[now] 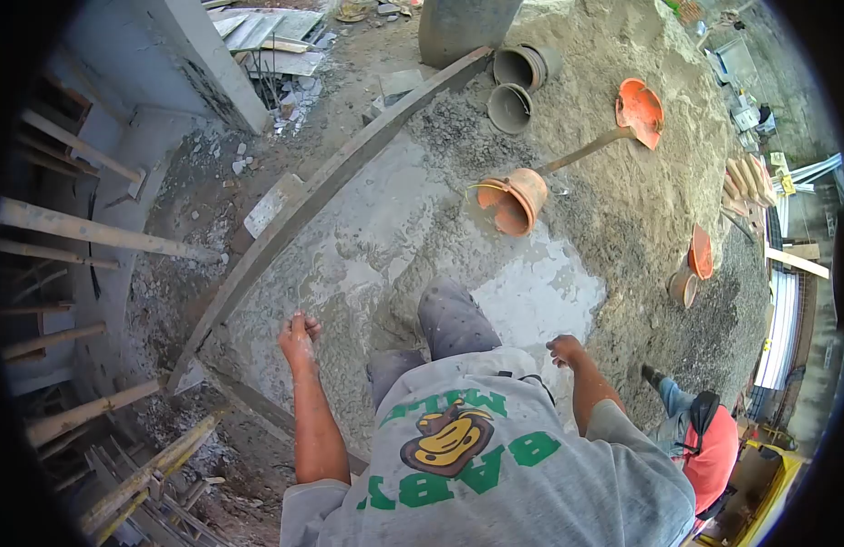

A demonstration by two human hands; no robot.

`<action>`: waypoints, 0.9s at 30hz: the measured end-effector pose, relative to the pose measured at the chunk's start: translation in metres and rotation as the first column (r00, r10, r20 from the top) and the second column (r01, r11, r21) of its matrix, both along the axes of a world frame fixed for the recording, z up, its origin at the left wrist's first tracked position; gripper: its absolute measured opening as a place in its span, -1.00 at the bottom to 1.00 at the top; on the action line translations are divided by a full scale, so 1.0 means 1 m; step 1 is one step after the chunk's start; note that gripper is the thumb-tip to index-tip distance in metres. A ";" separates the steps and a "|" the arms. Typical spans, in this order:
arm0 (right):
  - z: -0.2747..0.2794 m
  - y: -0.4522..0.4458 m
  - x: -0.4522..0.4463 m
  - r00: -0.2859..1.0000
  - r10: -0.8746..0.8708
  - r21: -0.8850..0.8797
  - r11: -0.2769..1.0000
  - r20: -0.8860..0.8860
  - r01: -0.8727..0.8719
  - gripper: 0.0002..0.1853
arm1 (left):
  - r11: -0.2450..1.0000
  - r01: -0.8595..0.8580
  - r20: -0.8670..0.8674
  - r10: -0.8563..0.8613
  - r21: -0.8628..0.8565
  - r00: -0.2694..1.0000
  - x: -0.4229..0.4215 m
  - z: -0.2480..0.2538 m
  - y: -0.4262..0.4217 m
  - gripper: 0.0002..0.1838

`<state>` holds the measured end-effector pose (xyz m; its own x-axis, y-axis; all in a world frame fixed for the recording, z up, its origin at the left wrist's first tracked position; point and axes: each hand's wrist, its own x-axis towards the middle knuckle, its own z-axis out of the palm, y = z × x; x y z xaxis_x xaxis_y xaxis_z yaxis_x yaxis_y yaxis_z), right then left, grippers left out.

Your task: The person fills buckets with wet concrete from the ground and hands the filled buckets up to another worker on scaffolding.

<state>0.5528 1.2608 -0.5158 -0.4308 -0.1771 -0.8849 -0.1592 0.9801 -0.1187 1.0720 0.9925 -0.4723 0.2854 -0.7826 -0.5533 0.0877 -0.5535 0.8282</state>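
Over the wet grey mortar (367, 242), my left hand (299, 342) is raised with its fingers curled and pressed together. Nothing shows in it. My right hand (565, 350) hangs beside a pale watery puddle (540, 296), its fingers loosely curled in and no object visible in them. Both hands are apart from any tool. Ahead lies an orange bucket (528, 193) on its side in the mortar, mortar smeared on it. A wooden handle (586, 150) runs from behind it to an orange shovel blade (640, 113) on the sand.
A long board (321, 178) edges the mortar on the left. Dark buckets (510, 108) lie near a grey drum (467, 32). A sand pile (677, 173) rises on the right, with another orange shovel (701, 252). Wooden props (103, 228) stand left. A person in a red shirt (711, 451) is close at right.
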 end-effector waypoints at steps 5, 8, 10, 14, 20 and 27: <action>0.016 0.027 0.008 0.928 0.371 -0.009 0.928 -0.040 -0.372 -0.77 | 0.977 0.140 -0.013 -0.139 0.161 0.990 -0.036 -0.053 -0.001 -0.71; -0.028 0.041 -0.035 0.649 0.747 0.041 0.660 -0.141 -0.750 -0.78 | 0.961 0.205 -0.021 -0.205 0.183 0.979 -0.070 -0.044 -0.010 -0.72; -0.041 0.007 -0.054 0.820 0.545 0.124 0.838 -0.173 -0.531 -0.76 | 0.950 0.263 -0.008 -0.266 0.166 0.964 -0.091 -0.035 -0.016 -0.70; -0.134 -0.074 -0.096 0.785 0.501 0.038 0.850 -0.364 -0.525 -0.63 | 0.940 0.293 0.099 -0.313 0.175 0.945 -0.110 -0.037 -0.017 -0.67; -0.245 -0.283 -0.157 0.852 0.257 -0.218 0.896 -0.457 -0.387 -0.43 | 0.862 0.064 0.331 -0.260 0.503 0.907 -0.117 -0.112 0.025 -0.71; -0.306 -0.352 -0.173 0.518 0.237 -0.138 0.799 -0.822 -0.585 -0.47 | 0.756 0.220 -0.006 -0.275 0.617 0.962 -0.285 -0.193 0.074 -0.70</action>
